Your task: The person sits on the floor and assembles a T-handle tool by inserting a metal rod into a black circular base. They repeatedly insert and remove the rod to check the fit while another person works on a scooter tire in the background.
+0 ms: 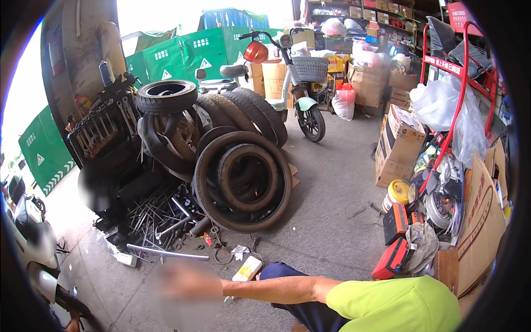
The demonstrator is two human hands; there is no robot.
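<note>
Fingers of the R hand (188, 288) are hidden by a grey blur; whether they're spread, pressed together or pinching sth can't be told. The L hand can't be made out for certain, so its fingers' state can't be told either. The bare R forearm (276, 288) is stretched across from lower R, out of a lime sleeve (398, 304); a navy trouser leg (285, 270) is partly covered by it. Nr the R hand, a silver bar (168, 253) is laid on the concrete floor (332, 210), just beyond the blur. By the forearm, a white container (248, 268) w/ yellow label is seen; its print is too small to be read.

Further out, metal rods (155, 213) are heaped below a rack of spanners (99, 133). Tyres (223, 180) are piled alongside, sidewall marks not legible. Behind, green panels (163, 61) are printed w/ white characters & warning triangles.

At R, a yellow-and-white tub (396, 192) is set nr red-and-black cases (391, 258). White lettering is carried on the crossbar of a red trolley (442, 65). Dark print is borne by an upright carton (399, 145), red print by a larger, tilted carton (480, 227).
</note>
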